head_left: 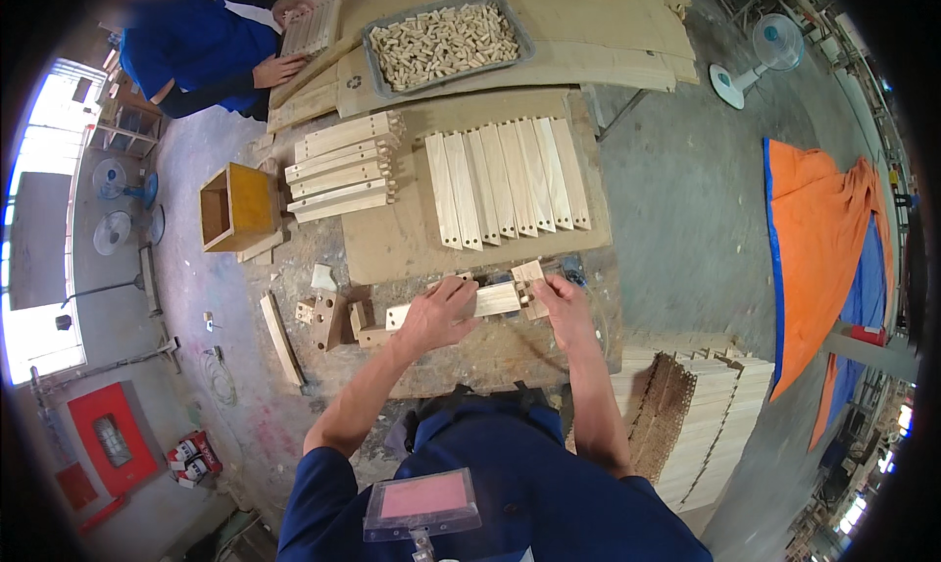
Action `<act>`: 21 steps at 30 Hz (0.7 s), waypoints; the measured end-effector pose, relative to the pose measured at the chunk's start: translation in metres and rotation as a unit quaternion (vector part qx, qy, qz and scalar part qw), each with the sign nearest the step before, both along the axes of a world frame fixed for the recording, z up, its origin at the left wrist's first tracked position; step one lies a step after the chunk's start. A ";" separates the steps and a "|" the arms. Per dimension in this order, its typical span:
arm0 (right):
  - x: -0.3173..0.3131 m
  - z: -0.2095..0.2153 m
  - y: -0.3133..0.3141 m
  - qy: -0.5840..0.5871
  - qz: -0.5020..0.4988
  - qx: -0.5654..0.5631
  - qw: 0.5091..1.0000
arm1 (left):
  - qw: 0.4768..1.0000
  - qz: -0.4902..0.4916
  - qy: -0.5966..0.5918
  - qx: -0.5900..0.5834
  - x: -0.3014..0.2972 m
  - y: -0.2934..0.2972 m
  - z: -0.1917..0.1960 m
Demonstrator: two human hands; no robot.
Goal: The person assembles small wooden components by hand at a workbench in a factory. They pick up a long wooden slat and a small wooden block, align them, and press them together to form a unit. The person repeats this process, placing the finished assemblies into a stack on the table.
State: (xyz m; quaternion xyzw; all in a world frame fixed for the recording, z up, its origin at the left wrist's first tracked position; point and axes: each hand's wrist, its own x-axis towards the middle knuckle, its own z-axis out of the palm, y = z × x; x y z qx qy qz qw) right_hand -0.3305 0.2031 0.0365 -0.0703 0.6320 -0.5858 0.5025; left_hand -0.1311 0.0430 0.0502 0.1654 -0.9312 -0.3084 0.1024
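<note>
Near the front edge of the workbench, my left hand (438, 315) is closed over a short pale wooden slat (498, 298) that lies crosswise. At the slat's right end, my right hand (568, 313) pinches a small flat wooden block (528, 272). Short dowel pegs seem to show between slat and block; whether the two touch, I cannot tell. Beyond my hands a row of pale slats with holes at their ends (506, 182) lies side by side on cardboard. To its left are stacked wooden bars with dowels in their ends (343, 168).
Drilled wooden blocks (330, 321) and a loose strip (281, 339) lie to my left, near a yellow wooden box (238, 207). A grey tray of dowels (447, 45) stands on the far table, where another person (211, 48) handles wood. Stacked boards (708, 417) stand at my right.
</note>
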 end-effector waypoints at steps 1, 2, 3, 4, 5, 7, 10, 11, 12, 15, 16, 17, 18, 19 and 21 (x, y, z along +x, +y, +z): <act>-0.003 0.002 -0.001 -0.036 -0.040 -0.010 0.999 | 0.999 0.037 -0.017 0.006 -0.001 0.002 -0.001; -0.007 0.005 -0.002 -0.071 -0.080 -0.019 0.994 | 0.997 0.073 -0.034 0.012 -0.006 0.006 -0.003; -0.011 0.008 -0.002 -0.106 -0.122 -0.029 0.986 | 0.993 0.107 -0.051 0.019 -0.014 0.008 -0.006; -0.017 0.007 0.000 -0.097 -0.125 -0.031 0.987 | 0.989 0.143 -0.042 0.023 -0.029 0.007 -0.008; -0.025 0.005 0.006 -0.088 -0.128 -0.033 0.987 | 0.983 0.179 -0.035 0.027 -0.048 0.002 -0.009; -0.032 0.001 0.014 -0.075 -0.133 -0.026 0.988 | 0.970 0.229 -0.054 0.060 -0.091 -0.014 -0.015; -0.034 0.006 0.019 -0.063 -0.124 -0.015 0.990 | 0.949 0.280 -0.109 0.101 -0.151 -0.052 -0.039; -0.033 0.007 0.021 -0.060 -0.119 -0.014 0.991 | 0.945 0.293 -0.115 0.092 -0.166 -0.065 -0.051; -0.033 0.006 0.023 -0.058 -0.115 -0.014 0.992 | 0.940 0.306 -0.122 0.083 -0.177 -0.080 -0.064; -0.038 0.001 0.030 -0.073 -0.139 -0.004 0.988 | 0.930 0.344 -0.118 0.048 -0.199 -0.118 -0.096; -0.042 -0.002 0.035 -0.070 -0.146 -0.006 0.987 | 0.928 0.349 -0.121 0.040 -0.207 -0.127 -0.100; -0.047 -0.006 0.038 -0.068 -0.150 -0.009 0.986 | 0.929 0.336 -0.144 0.052 -0.212 -0.136 -0.103; -0.048 -0.010 0.042 -0.071 -0.154 -0.010 0.985 | 0.926 0.345 -0.144 0.060 -0.212 -0.142 -0.109; -0.050 -0.016 0.043 -0.073 -0.169 -0.009 0.983 | 0.921 0.356 -0.144 0.067 -0.212 -0.148 -0.113; -0.057 -0.022 0.042 -0.078 -0.170 0.010 0.982 | 0.908 0.392 -0.141 0.029 -0.210 -0.150 -0.121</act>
